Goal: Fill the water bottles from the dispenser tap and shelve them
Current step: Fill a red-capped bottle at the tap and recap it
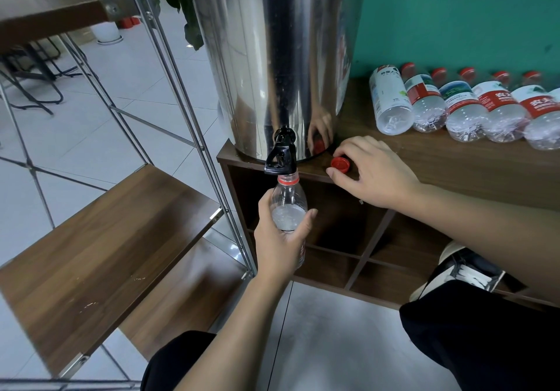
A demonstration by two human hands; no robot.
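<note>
A: One bottle (289, 205) under the black tap (280, 155), held upright, mouth right up against the spout. Left hand (280, 239) grips it round the lower body, thumb on the left, fingers wrapped to the right. Some water shows inside, level about at the fingers.

B: Dispenser?

A: Steel dispenser (272, 51) stands on the left end of the wooden cabinet (454, 172), tap overhanging the front edge.

B: Right hand?

A: Right hand (375, 172) rests on the cabinet top just right of the tap, thumb and fingers curled round a red cap (340, 164). Cap sits on the wood, touched on its right side.

B: Further right?

A: Six bottles (463, 108) lying side by side against the green wall (454, 11), bases facing the camera, five with red caps visible.
</note>
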